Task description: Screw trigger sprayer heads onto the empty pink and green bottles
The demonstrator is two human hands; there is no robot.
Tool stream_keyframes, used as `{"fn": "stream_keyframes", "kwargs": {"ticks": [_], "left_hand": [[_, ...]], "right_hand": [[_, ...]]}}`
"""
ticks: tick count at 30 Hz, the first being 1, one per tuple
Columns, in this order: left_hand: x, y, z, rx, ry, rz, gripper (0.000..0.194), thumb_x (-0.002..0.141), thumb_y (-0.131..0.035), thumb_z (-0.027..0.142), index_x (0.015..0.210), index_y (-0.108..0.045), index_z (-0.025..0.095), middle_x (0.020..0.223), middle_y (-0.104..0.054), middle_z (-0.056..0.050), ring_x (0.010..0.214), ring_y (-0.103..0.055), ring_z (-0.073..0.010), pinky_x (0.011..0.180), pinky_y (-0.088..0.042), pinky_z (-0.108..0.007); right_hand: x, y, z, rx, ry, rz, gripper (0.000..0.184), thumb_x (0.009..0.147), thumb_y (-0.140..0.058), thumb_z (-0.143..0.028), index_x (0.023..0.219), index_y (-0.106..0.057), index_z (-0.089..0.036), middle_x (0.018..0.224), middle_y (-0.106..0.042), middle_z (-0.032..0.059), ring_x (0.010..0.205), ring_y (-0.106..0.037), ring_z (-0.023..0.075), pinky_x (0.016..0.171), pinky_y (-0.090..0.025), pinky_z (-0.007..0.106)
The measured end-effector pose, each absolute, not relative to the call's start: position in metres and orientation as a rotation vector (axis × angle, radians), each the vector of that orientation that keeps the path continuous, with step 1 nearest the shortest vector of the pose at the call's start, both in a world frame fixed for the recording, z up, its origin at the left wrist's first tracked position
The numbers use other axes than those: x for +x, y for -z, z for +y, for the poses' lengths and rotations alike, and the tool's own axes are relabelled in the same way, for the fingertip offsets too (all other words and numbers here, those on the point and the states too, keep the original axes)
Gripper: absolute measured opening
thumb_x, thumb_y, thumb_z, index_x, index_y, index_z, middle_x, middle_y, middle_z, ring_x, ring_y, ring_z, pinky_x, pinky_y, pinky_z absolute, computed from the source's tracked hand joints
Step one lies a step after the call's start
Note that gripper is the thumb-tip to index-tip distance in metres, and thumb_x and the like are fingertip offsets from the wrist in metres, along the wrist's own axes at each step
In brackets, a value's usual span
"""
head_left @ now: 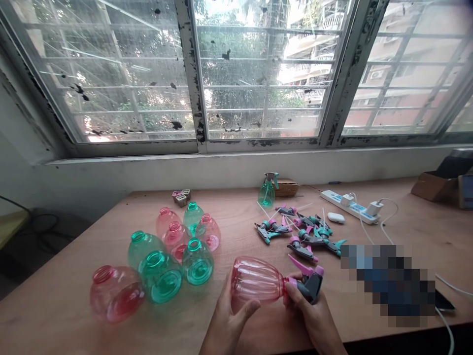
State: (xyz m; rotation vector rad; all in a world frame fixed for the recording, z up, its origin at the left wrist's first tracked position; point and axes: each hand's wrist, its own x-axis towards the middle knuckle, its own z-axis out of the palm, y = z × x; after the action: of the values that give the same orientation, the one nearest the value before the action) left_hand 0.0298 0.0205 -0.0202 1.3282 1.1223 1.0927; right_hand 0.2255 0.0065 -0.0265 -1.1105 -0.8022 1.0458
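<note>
A pink see-through spray bottle (256, 280) lies sideways between my hands, over the front of the table. My left hand (233, 309) is wrapped round its base end, thumb along the near side. At the neck, my right hand (303, 304) grips the pink collar of the grey and pink spray head (311, 283). The head sits on the bottle's neck; whether it is fully screwed down I cannot tell. To the left stand several open-necked bottles without heads, among them a green bottle (161, 277) and a pink bottle (116, 294).
Loose spray heads (306, 231) with thin tubes lie heaped beyond my right hand. A complete green spray bottle (266, 193) stands at the back. A power strip (349, 207), white earphone case (336, 218), cables and a blurred-out patch are at right. Small blocks (181, 197) sit at back left.
</note>
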Motion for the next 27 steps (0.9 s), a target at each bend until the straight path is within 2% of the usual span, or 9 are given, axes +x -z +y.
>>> {"fn": "stream_keyframes", "kwargs": {"ticks": [5,9,12,16,18,21,25,27], "left_hand": [[0.028,0.03,0.024,1.379,-1.117,1.165,0.091,0.074,-0.081,0.046,0.152,-0.038,0.023,0.162,-0.037,-0.009,0.151,-0.026,-0.0311,0.125,-0.017,-0.047],[0.027,0.037,0.024,1.385,-1.131,1.129,0.098,0.075,-0.082,0.043,0.156,-0.028,0.028,0.165,-0.031,-0.006,0.153,-0.022,-0.0287,0.125,-0.017,-0.045],[0.026,0.038,0.024,1.342,-1.139,1.074,0.1,0.077,-0.079,0.045,0.157,-0.023,0.025,0.165,-0.031,-0.01,0.152,-0.025,-0.0284,0.125,-0.02,-0.045],[0.027,0.037,0.025,1.316,-1.146,1.073,0.087,0.081,-0.074,0.048,0.153,-0.035,0.021,0.159,-0.041,-0.013,0.148,-0.035,-0.0306,0.123,-0.024,-0.047],[0.028,0.037,0.026,1.347,-1.139,1.112,0.089,0.076,-0.08,0.046,0.151,-0.039,0.023,0.159,-0.041,-0.011,0.149,-0.033,-0.0314,0.124,-0.022,-0.047],[0.029,0.033,0.024,1.404,-1.139,1.167,0.096,0.07,-0.085,0.042,0.152,-0.038,0.026,0.162,-0.036,-0.009,0.151,-0.027,-0.0305,0.125,-0.018,-0.046],[0.029,0.024,0.02,1.409,-1.079,1.122,0.094,0.077,-0.078,0.048,0.155,-0.03,0.024,0.162,-0.036,-0.01,0.151,-0.027,-0.0288,0.124,-0.022,-0.044],[0.029,0.021,0.02,1.393,-1.067,1.084,0.086,0.084,-0.07,0.052,0.155,-0.031,0.022,0.161,-0.039,-0.011,0.151,-0.028,-0.0282,0.124,-0.023,-0.044]], "right_hand": [[0.227,0.028,0.007,-1.12,-1.033,-0.789,0.043,0.074,-0.081,-0.055,0.088,-0.062,-0.018,0.048,-0.059,-0.0038,0.044,-0.049,0.0126,0.044,-0.039,0.022],[0.227,0.028,0.007,-1.117,-1.025,-0.8,0.042,0.074,-0.081,-0.054,0.086,-0.063,-0.018,0.047,-0.059,-0.0037,0.044,-0.05,0.0127,0.044,-0.039,0.023],[0.226,0.028,0.007,-1.116,-1.021,-0.804,0.042,0.073,-0.082,-0.053,0.086,-0.064,-0.018,0.049,-0.062,-0.0025,0.044,-0.052,0.0133,0.044,-0.04,0.023],[0.227,0.029,0.007,-1.108,-1.038,-0.779,0.043,0.071,-0.084,-0.052,0.087,-0.064,-0.018,0.051,-0.064,-0.0017,0.044,-0.054,0.0141,0.043,-0.041,0.023],[0.229,0.031,0.008,-1.091,-1.062,-0.77,0.041,0.074,-0.083,-0.052,0.087,-0.063,-0.018,0.051,-0.065,-0.0017,0.043,-0.055,0.0139,0.042,-0.042,0.023],[0.232,0.035,0.009,-1.056,-1.11,-0.767,0.037,0.078,-0.08,-0.049,0.088,-0.062,-0.019,0.053,-0.066,-0.0023,0.042,-0.056,0.013,0.041,-0.042,0.021],[0.234,0.037,0.009,-1.04,-1.127,-0.758,0.035,0.08,-0.08,-0.048,0.088,-0.061,-0.019,0.053,-0.065,-0.0036,0.042,-0.057,0.0119,0.04,-0.042,0.02],[0.234,0.036,0.008,-1.038,-1.133,-0.776,0.034,0.081,-0.079,-0.047,0.09,-0.061,-0.019,0.054,-0.066,-0.0035,0.044,-0.057,0.0117,0.042,-0.043,0.02]]}}
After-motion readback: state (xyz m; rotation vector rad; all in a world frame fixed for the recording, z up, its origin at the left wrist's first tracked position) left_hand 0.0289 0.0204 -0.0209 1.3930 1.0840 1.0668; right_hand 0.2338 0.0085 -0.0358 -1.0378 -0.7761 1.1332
